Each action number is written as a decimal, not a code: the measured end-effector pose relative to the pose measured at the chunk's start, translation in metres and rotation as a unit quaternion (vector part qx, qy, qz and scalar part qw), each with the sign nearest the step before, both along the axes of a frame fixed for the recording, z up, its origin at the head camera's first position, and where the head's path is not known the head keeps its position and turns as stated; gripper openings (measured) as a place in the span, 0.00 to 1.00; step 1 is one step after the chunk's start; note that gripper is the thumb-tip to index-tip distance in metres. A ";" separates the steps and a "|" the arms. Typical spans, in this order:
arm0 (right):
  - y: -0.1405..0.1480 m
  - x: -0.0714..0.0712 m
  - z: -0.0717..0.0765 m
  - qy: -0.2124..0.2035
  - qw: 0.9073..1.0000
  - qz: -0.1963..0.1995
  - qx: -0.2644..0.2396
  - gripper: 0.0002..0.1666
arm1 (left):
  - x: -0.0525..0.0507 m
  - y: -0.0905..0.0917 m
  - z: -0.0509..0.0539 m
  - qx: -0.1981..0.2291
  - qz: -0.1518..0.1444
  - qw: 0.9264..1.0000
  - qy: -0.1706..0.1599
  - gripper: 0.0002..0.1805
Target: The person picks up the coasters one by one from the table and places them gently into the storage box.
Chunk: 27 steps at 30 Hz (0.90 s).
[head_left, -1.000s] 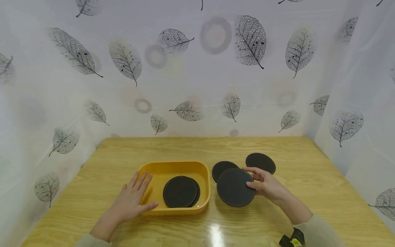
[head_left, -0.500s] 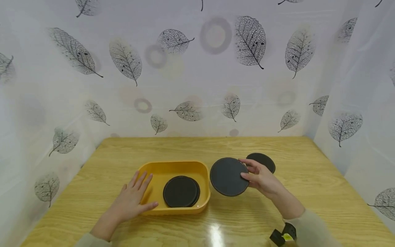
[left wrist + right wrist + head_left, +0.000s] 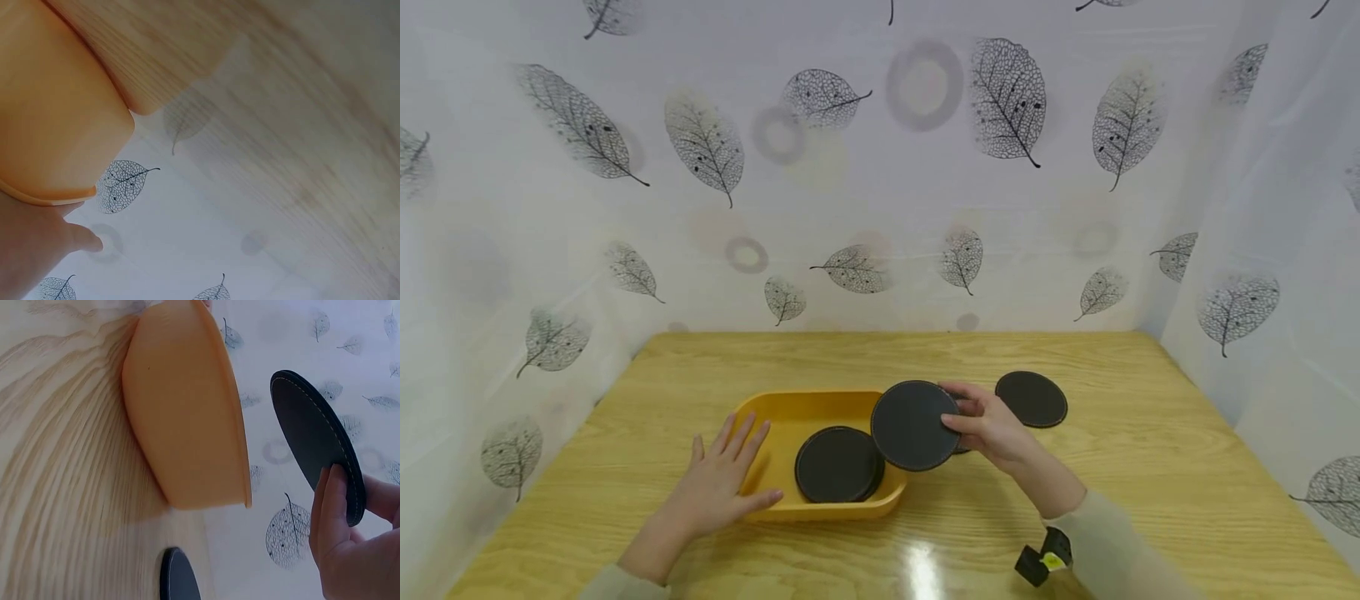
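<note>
Pinching the stitched black coaster [image 3: 912, 427] by its edge between thumb and fingers, the right hand [image 3: 992, 429] held it raised to its own left, at the nearer end of the yellow basin [image 3: 805, 407], while the left hand [image 3: 722, 477] lay with spread fingers at the opposite end. The coaster seemed light, fairly stiff and not fragile; its smooth face could perhaps slip, so the thick edge looked the proper place to hold.

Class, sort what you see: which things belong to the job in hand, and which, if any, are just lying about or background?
Part of the job:
lifted black disc
yellow tray
overlapping black discs inside it
black discs outside it

Background or lying about:
wooden table
leaf-print curtain
</note>
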State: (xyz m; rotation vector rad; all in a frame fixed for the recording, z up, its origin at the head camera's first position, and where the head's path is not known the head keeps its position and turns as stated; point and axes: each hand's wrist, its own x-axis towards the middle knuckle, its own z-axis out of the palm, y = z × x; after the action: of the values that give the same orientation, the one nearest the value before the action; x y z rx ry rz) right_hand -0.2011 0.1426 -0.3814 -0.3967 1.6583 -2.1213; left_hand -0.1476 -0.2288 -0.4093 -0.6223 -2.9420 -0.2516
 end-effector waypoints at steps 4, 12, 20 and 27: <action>-0.016 -0.003 0.003 -0.004 1.000 -0.001 0.005 0.37 | 0.000 -0.001 -0.001 -0.002 -0.001 1.000 0.002 0.47; -0.044 -0.005 0.004 -0.011 1.000 0.010 0.005 0.35 | 0.000 0.000 -0.001 -0.010 0.004 1.000 0.000 0.47; -0.063 -0.009 -0.005 -0.019 1.000 0.012 0.011 0.34 | 0.000 0.000 -0.003 -0.023 0.007 1.000 0.004 0.47; -0.072 -0.008 -0.009 -0.031 0.999 0.017 0.015 0.33 | -0.001 -0.001 -0.002 -0.023 0.002 1.000 0.008 0.46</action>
State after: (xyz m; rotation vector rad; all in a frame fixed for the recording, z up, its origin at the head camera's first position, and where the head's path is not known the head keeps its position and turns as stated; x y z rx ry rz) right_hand -0.2091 0.0703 -0.3899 -0.3442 1.6354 -2.0604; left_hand -0.1484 -0.2295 -0.4112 -0.6207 -2.9415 -0.1788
